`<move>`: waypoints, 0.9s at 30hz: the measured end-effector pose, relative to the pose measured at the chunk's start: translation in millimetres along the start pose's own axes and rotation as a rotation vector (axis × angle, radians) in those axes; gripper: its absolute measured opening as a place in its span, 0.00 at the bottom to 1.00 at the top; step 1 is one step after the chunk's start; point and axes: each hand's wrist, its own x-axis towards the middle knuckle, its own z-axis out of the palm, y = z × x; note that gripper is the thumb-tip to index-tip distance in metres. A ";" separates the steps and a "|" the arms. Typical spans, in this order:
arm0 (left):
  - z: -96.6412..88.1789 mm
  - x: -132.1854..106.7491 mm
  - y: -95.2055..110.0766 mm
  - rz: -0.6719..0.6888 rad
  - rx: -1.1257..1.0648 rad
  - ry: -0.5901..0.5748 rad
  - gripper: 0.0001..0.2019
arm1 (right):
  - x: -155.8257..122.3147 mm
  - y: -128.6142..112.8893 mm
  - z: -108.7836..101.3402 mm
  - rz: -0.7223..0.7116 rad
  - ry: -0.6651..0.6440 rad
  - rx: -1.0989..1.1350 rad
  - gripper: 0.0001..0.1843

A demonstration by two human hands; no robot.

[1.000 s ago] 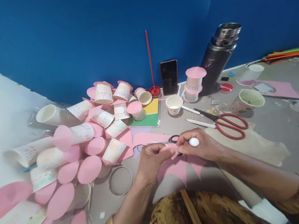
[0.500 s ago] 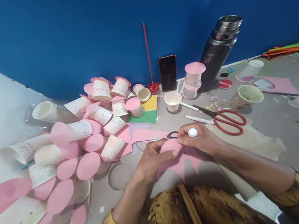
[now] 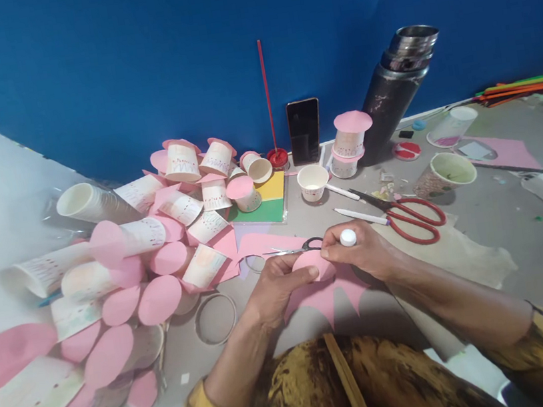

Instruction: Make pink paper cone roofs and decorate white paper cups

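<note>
Near the table's front edge, my left hand is closed around a cup-like piece capped by a pink paper disc. My right hand presses its fingertips on the disc's far edge and grips a small white-capped tube. Under both hands lies a pink paper piece with pointed tips. Small scissors lie just beyond my left hand, touching neither hand.
A heap of paper cups with pink discs fills the left. Red scissors, pens, a small cup, a phone, a dark flask and a green-lined cup stand behind. A wire ring lies at left.
The pink disc has come flat onto the piece in my left hand, and my right fingertips now rest on its edge. Both hands stayed in place.
</note>
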 end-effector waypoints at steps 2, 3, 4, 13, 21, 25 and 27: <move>0.5 0.2 0.0 -0.021 -0.007 0.012 0.15 | -0.4 0.4 0.1 0.004 -0.004 -0.003 0.11; 0.7 0.4 0.2 -0.030 -0.015 0.017 0.15 | -0.5 0.9 -0.2 0.011 -0.011 0.005 0.12; 0.7 0.7 0.6 -0.037 -0.026 0.021 0.14 | -0.4 1.6 -0.7 0.019 -0.023 0.018 0.12; -2.3 2.7 5.5 -0.105 -0.240 0.039 0.16 | 3.5 11.1 -5.3 -0.044 -0.268 0.093 0.22; -3.9 0.6 2.7 0.009 -0.084 0.052 0.13 | 1.7 7.5 -5.5 -0.139 -0.225 -0.016 0.18; -2.9 0.5 2.9 0.104 0.048 0.115 0.10 | 1.1 4.8 -8.0 -0.149 -0.194 -0.018 0.16; -2.1 0.0 3.0 0.128 0.096 0.130 0.10 | 1.2 4.1 -9.2 -0.145 -0.187 -0.026 0.15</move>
